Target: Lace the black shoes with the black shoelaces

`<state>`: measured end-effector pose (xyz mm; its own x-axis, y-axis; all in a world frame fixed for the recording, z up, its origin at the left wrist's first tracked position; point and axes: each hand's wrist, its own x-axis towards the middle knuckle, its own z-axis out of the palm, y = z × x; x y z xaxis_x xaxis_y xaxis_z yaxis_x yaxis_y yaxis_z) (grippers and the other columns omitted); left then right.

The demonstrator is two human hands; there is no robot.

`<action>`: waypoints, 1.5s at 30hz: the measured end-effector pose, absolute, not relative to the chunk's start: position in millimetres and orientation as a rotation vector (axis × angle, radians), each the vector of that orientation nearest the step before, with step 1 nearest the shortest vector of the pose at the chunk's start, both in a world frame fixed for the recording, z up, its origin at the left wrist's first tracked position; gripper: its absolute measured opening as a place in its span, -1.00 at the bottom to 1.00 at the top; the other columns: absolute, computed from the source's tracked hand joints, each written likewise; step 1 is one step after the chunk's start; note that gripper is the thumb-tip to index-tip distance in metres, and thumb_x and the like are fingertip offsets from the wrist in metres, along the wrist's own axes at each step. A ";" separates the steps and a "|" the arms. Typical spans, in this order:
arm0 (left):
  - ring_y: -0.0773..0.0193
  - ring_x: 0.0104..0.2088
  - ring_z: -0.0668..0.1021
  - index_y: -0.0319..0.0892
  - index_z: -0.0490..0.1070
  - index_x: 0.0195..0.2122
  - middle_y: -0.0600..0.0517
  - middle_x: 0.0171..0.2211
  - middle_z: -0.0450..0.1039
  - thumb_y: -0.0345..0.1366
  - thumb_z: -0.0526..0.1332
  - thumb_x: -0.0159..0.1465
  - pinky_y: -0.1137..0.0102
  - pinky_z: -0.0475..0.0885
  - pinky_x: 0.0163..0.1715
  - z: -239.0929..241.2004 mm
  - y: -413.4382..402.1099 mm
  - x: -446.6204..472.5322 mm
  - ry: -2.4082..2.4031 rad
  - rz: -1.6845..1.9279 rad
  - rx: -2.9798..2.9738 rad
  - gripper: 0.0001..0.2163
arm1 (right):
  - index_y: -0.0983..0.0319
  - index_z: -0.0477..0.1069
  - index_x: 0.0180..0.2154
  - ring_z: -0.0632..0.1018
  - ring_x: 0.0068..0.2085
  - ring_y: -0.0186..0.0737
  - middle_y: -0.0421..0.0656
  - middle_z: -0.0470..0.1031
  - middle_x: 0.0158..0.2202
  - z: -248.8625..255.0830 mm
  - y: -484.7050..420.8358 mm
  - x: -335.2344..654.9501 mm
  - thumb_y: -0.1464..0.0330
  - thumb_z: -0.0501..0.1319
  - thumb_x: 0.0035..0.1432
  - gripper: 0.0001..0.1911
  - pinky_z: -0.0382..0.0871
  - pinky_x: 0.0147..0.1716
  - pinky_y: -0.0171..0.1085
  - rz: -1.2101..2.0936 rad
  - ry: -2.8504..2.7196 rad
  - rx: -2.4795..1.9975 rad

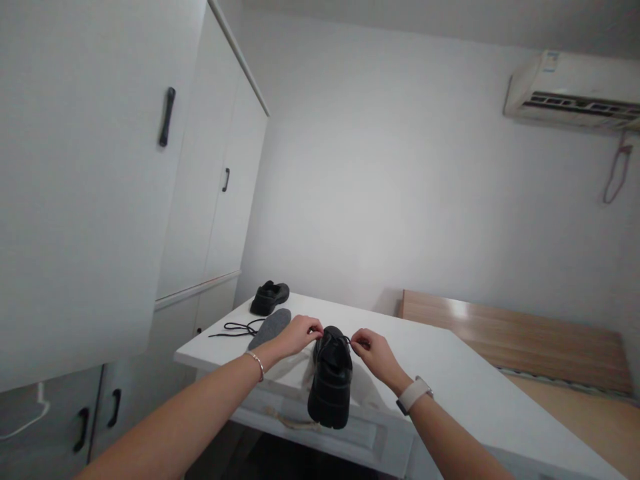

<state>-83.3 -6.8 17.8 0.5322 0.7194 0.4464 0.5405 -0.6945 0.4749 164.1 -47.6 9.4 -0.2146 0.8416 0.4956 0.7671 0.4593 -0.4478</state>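
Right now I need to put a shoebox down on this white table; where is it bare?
Bare: the white tabletop right of the right hand, toward the wooden bed frame. Crowded: the left end, with the second black shoe, grey insole and loose black lace.

Both forearms bare, the left hand point(299, 333) wears a thin silver bangle point(256, 363) at the wrist, the right hand point(376, 357) a pale-strapped watch point(413, 395).

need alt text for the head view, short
Two bare hands, left hand and right hand, pinch the lace on a black shoe at the near edge of a white table. Further back lie a second shoe, an insole and a loose lace.
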 end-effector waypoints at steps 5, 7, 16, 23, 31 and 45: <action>0.22 -0.24 0.58 -0.25 0.49 -0.23 0.01 -0.28 0.54 -0.17 0.21 0.40 0.20 0.49 -0.12 17.3 -8.1 -84.9 1.055 0.915 2.495 -0.77 | 0.28 0.47 -0.31 0.56 -0.26 -0.26 -0.21 0.53 -0.32 9.0 -43.5 163.8 0.24 0.24 0.31 -0.77 0.50 -0.19 -0.15 0.112 -2.031 -1.353; 0.23 -0.25 0.58 -0.25 0.49 -0.23 0.01 -0.28 0.54 -0.17 0.21 0.40 0.21 0.50 -0.13 16.8 -7.6 -85.1 1.045 0.919 2.495 -0.77 | 0.28 0.46 -0.31 0.56 -0.27 -0.26 -0.21 0.53 -0.33 8.3 -42.3 164.4 0.24 0.24 0.31 -0.77 0.50 -0.20 -0.16 0.103 -2.035 -1.359; 0.22 -0.22 0.58 -0.24 0.50 -0.23 0.00 -0.26 0.55 -0.17 0.21 0.39 0.20 0.49 -0.10 18.1 -8.8 -82.9 1.034 0.941 2.492 -0.77 | 0.27 0.46 -0.32 0.55 -0.27 -0.26 -0.21 0.52 -0.33 4.3 -40.1 168.2 0.23 0.24 0.31 -0.76 0.48 -0.18 -0.15 0.060 -2.043 -1.373; 0.21 -0.22 0.58 -0.25 0.50 -0.23 0.00 -0.26 0.55 -0.18 0.22 0.39 0.19 0.49 -0.09 17.0 -8.5 -82.6 1.057 0.953 2.499 -0.78 | 0.27 0.46 -0.31 0.56 -0.26 -0.26 -0.21 0.53 -0.32 4.0 -39.2 168.7 0.24 0.24 0.31 -0.77 0.49 -0.18 -0.15 0.052 -2.058 -1.367; 0.24 -0.27 0.58 -0.25 0.50 -0.24 0.02 -0.30 0.54 -0.16 0.21 0.39 0.22 0.50 -0.15 6.0 -3.0 -84.4 1.087 0.959 2.488 -0.77 | 0.28 0.46 -0.32 0.56 -0.31 -0.28 -0.22 0.52 -0.36 -1.7 -36.3 167.7 0.24 0.23 0.32 -0.76 0.50 -0.23 -0.19 0.059 -2.023 -1.381; 0.21 -0.21 0.58 -0.24 0.51 -0.23 0.01 -0.27 0.55 -0.23 0.22 0.39 0.18 0.49 -0.08 10.7 -11.9 -79.4 1.102 0.968 2.561 -0.82 | 0.27 0.45 -0.33 0.54 -0.27 -0.26 -0.21 0.51 -0.34 12.2 -48.4 154.4 0.25 0.21 0.33 -0.77 0.48 -0.19 -0.16 -0.089 -2.088 -1.387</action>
